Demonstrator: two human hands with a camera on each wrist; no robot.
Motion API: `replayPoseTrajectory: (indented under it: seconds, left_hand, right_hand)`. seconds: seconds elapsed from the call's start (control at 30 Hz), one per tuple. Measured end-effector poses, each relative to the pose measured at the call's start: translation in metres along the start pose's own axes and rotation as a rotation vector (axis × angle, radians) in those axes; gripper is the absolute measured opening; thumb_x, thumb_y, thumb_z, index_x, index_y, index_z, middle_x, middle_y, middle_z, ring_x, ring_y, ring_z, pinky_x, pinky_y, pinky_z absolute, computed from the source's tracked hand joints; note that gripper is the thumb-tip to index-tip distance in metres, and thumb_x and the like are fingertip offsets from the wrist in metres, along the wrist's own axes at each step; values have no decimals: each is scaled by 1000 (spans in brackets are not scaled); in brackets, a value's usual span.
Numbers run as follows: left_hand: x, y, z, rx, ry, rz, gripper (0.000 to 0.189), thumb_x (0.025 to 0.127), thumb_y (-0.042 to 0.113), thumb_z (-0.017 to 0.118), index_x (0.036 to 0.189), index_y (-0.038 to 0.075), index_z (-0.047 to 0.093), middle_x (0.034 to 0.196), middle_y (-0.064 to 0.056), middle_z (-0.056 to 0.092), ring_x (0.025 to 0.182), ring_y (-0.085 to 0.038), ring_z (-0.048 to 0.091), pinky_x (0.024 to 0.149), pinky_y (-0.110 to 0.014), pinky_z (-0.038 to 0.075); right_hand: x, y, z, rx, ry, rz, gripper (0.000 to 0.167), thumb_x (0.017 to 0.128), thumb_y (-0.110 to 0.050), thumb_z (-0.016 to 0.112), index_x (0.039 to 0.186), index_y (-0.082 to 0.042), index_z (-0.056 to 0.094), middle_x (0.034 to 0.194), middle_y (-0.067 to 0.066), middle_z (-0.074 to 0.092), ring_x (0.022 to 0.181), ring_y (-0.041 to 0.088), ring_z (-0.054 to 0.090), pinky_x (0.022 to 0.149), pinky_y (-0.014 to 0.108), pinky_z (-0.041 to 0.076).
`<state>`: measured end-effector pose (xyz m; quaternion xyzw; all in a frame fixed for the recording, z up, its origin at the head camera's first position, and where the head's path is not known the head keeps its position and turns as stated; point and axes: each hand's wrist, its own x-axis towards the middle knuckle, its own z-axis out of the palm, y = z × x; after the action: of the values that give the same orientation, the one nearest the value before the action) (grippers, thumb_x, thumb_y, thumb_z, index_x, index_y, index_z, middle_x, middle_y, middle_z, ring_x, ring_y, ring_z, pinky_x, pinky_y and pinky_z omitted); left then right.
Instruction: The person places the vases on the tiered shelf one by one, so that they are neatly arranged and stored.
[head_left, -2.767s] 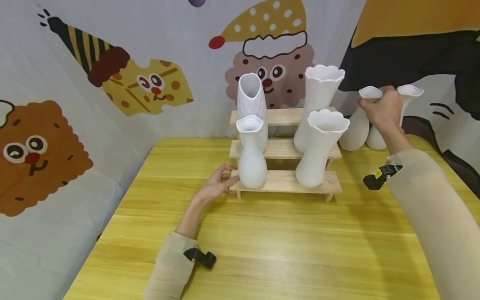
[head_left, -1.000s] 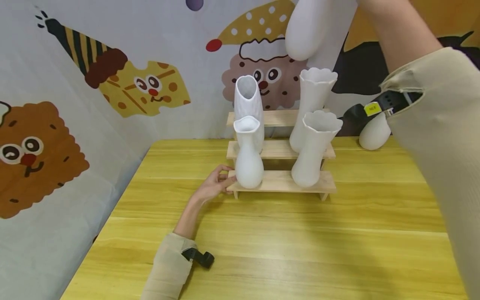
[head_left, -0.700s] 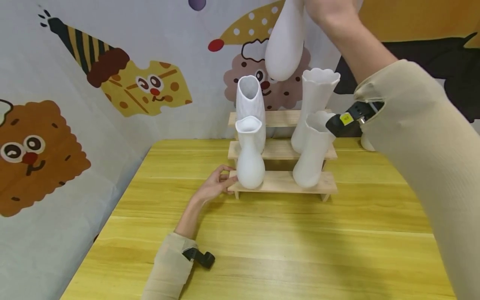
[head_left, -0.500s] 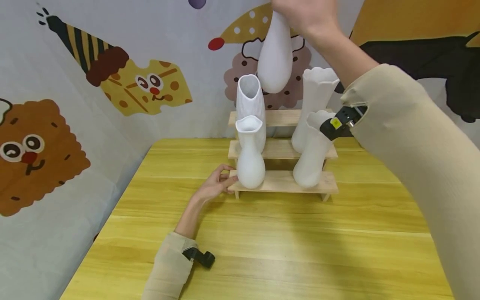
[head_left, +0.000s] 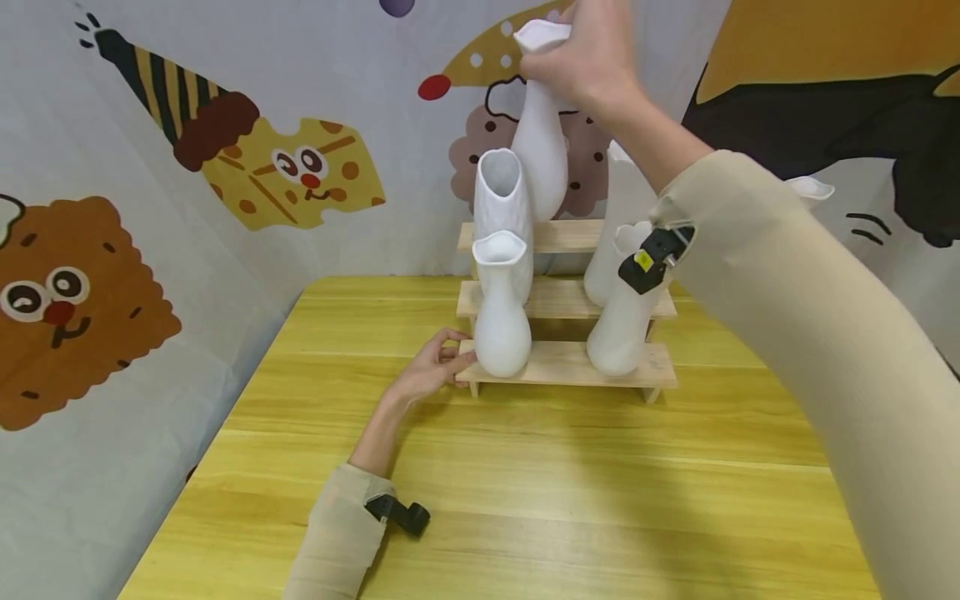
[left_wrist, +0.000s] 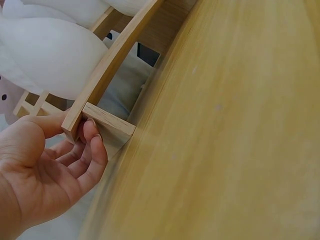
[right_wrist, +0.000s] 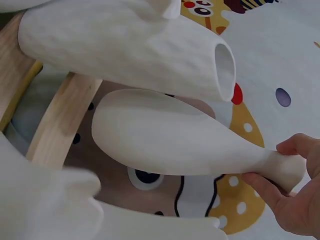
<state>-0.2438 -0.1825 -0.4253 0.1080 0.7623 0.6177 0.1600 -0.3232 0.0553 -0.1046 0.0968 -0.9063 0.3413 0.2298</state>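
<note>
My right hand (head_left: 588, 62) grips a white vase (head_left: 542, 154) by its narrow neck, just under the flared rim. In the right wrist view, thumb and fingers lie on either side of the neck of that vase (right_wrist: 170, 135), whose rounded base is near the top shelf of a wooden tiered stand (head_left: 573, 237). My left hand (head_left: 423, 371) pinches the left end of the stand's lowest shelf; the left wrist view shows the thumb and fingertips at the shelf corner (left_wrist: 82, 112). A bulbous vase (head_left: 502, 333) stands beside that hand.
Behind the bulbous vase rises a textured vase (head_left: 501, 217) with a slanted mouth. Two scalloped vases stand on the right, the lower one (head_left: 618, 333) partly behind my wrist camera. Another vase rim (head_left: 810, 187) shows beyond my right sleeve. A printed cloth (head_left: 300, 50) hangs behind the table (head_left: 450, 500).
My right hand has taken one of the two vases from the right back of the table, carried it left over the stand and lowered it towards the top shelf. My left hand stays at the shelf end.
</note>
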Motion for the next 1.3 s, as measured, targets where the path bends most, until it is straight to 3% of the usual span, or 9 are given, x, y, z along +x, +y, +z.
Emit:
replayPoseTrajectory:
  seconds: [0.23,0.37,0.47,0.7,0.8,1.3]
  left_hand:
    - [-1,1,1,0,-3,1,46,102,19,63,138,2,41,117,-24,61,100,-29,63,83,-44,61]
    - [0,0,1,-5,-3,-3,44,102,19,63,138,3,41,117,-23,61,101,-30,64,83,-42,61]
    - [1,-1,1,-13,1,-9,44,102,18,63,137,4,41,118,-23,60,102,-31,63,82,-42,61]
    - [1,0,0,-6,-1,-6,46,102,19,63,138,2,40,117,-24,60,101,-29,63,83,-43,61]
    - [1,1,1,-5,-3,-1,47,102,19,64,138,1,40,116,-24,60,100,-29,63,84,-44,61]
    - [0,2,4,-4,-7,3,46,102,19,63,139,3,40,110,-21,62,97,-28,64,83,-43,61]
  right_hand:
    - [0,3,11,-53,-88,49,36,93,-25,61,117,2,64,119,10,63,90,12,58,80,19,57]
    - [1,2,15,-35,-111,74,35,92,-26,63,115,0,62,113,5,60,84,8,55,75,19,56]
    - [2,0,17,-45,-125,83,40,92,-28,62,120,0,61,121,7,57,91,11,55,75,19,56]
    - [2,-1,21,-70,-161,52,41,93,-26,61,122,2,65,115,8,60,92,13,56,76,20,56]
    - [2,-2,20,-74,-181,58,42,94,-27,60,126,1,63,122,10,60,97,16,56,78,21,56]
    - [5,5,23,-62,-240,85,60,100,-35,55,147,-1,41,145,14,49,124,24,55,94,26,55]
